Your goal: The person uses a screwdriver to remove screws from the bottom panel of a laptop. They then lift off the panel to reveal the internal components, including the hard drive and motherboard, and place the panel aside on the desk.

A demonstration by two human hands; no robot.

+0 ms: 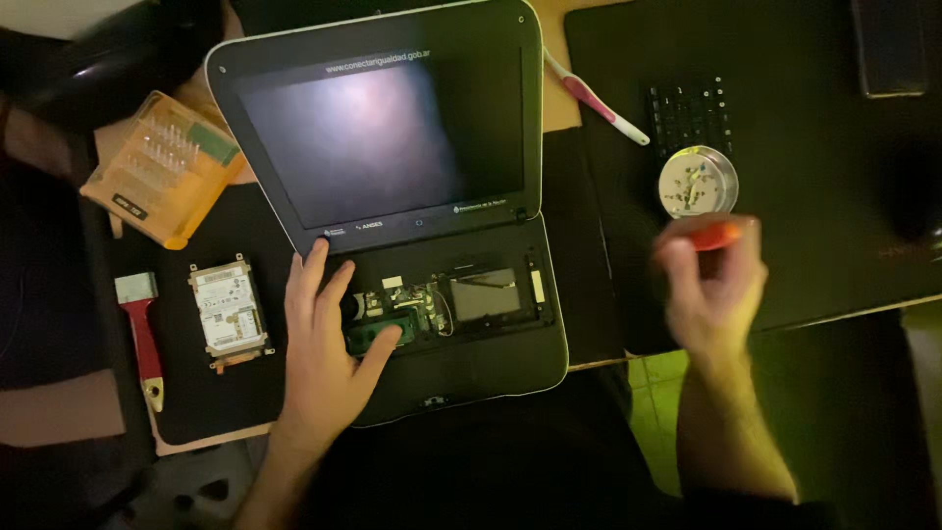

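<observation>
The left hand (324,344) lies flat and open on the small laptop (412,196), with the fingers spread. It grips nothing. The fingertips touch the edge just under the dark screen (373,137), and the thumb rests on a green memory module (378,337) inside the opened base, where the keyboard is taken off. Just right of this thumb there are the bare circuit board (422,299) and a grey metal plate (483,294).

The right hand (711,285) is blurred and is raised over the black mat (785,147), well apart from the laptop. Its fingers are closed around a thin orange-red tool (718,235); only a short part of the tool shows, so I cannot tell what kind it is. Just above this hand stands a small round metal dish (698,182) with tiny screws inside. Further up from the dish lies the removed black keyboard (690,110), and beside it a pink and white toothbrush (594,98).

To the left of the left hand, near it, a hard drive (229,311) lies on a dark pad. Further left is a brush with a red handle (142,334), and above them an orange box of screwdriver bits (162,167).
</observation>
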